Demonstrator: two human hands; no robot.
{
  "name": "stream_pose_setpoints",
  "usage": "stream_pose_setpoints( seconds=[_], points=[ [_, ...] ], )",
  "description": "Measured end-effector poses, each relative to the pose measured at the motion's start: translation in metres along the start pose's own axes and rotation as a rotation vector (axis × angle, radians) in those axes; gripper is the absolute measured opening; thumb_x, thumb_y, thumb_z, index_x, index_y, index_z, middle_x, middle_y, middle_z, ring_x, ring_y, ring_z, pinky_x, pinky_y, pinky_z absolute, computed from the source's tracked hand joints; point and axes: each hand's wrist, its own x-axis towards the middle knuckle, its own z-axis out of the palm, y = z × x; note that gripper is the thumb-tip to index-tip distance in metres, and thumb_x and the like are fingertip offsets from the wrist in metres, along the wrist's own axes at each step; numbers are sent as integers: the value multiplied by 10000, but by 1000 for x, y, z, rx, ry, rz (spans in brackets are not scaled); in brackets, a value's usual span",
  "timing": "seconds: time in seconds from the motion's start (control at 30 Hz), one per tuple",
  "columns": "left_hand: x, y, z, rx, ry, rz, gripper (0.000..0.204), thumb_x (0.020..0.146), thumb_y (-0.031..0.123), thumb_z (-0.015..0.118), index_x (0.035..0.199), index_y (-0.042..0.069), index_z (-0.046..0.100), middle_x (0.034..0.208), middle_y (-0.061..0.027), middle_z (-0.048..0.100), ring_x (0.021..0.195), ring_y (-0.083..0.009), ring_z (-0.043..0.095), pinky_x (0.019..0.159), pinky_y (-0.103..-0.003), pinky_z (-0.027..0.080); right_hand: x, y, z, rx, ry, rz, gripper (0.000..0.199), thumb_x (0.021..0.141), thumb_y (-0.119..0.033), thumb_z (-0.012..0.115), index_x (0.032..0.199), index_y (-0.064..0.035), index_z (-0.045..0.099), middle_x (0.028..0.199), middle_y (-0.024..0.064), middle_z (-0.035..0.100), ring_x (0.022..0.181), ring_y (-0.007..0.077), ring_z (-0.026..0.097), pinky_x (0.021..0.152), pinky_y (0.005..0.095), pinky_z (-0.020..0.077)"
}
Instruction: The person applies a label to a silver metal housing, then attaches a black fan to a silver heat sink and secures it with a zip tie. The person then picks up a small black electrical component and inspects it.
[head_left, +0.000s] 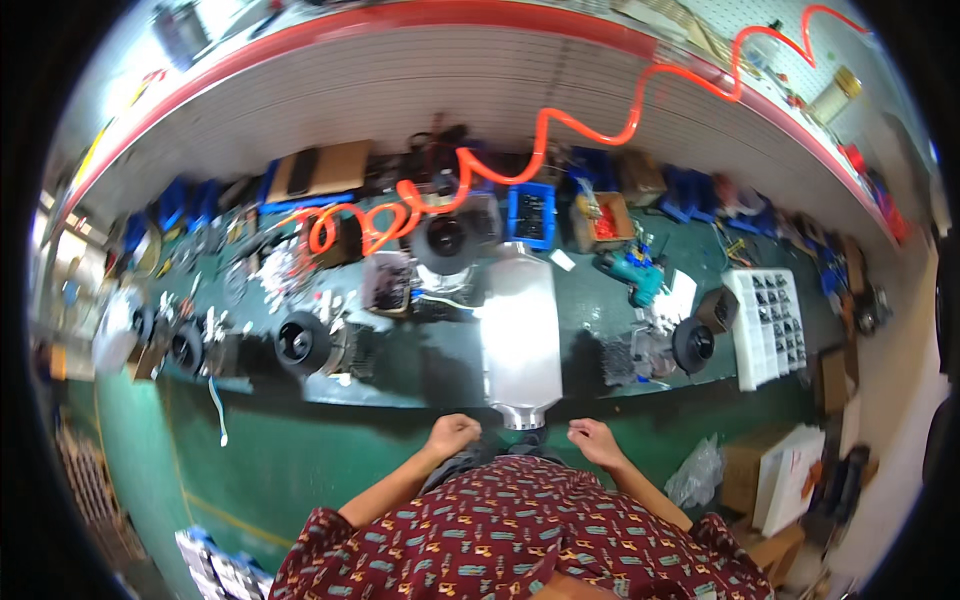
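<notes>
One long workbench (pixel 420 375) with a dark green mat top fills the middle of the view, crowded along its far edge with blue parts bins (pixel 531 215) and cardboard boxes. Lying across it from the middle to the near edge is a smooth, dull silver metal housing (pixel 520 335), a long box tapering at both ends, its ribbed round neck (pixel 521 416) overhanging the near edge between the hands. A glossy orange coiled air hose (pixel 545 135) loops down from the upper right to the far side of the bench. Near the right end sits a white plastic compartment tray (pixel 768 325) of small dark parts. The left hand (pixel 451 435) is curled into a loose fist just left of the neck, and the right hand (pixel 594 440) is likewise curled just right of it; neither visibly grips anything.
</notes>
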Motion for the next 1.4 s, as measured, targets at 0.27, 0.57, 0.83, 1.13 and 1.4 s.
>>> stream_pose_setpoints(
  seconds=[0.27, 0.57, 0.83, 1.13, 1.4],
  points=[
    [1, 23, -28, 29, 49, -146, 224, 972, 237, 643, 948, 23, 708, 723, -38, 665, 523, -85, 518, 462, -268, 422, -28, 41, -6, -35, 172, 132, 374, 902, -268, 711, 1134, 26, 727, 1118, 183, 742, 1036, 284, 718, 910, 354, 554],
    [10, 27, -6, 44, 228, -75, 179, 983, 205, 637, 938, 40, 689, 715, -23, 650, 567, -87, 547, 481, -248, 445, -52, 133, -67, -74, 660, 74, 157, 823, -157, 689, 774, -20, 747, 783, 145, 722, 721, 256, 728, 687, 356, 571],
    [-30, 37, 2, 92, 651, 36, 174, 991, 196, 645, 898, 50, 651, 686, 0, 600, 544, -62, 506, 444, -222, 383, 75, 105, -235, 47, 921, -8, 174, 907, -134, 678, 970, 16, 741, 823, 186, 738, 723, 323, 728, 681, 417, 563],
    [-89, 44, 74, 166, 849, -27, 160, 1000, 165, 618, 906, 36, 623, 692, -16, 598, 556, -81, 521, 455, -233, 417, 270, 63, -312, -231, 669, -394, 196, 865, -43, 641, 1015, -56, 767, 1006, 161, 741, 962, 384, 678, 861, 456, 545],
    [-120, 55, 143, 114, 951, -142, 200, 1000, 203, 636, 917, 20, 626, 703, -42, 628, 568, -104, 562, 471, -245, 453, 379, -12, -323, -837, 302, -370, 192, 878, -135, 642, 987, -186, 792, 1008, 66, 762, 1088, 253, 650, 916, 476, 402]
  ],
)
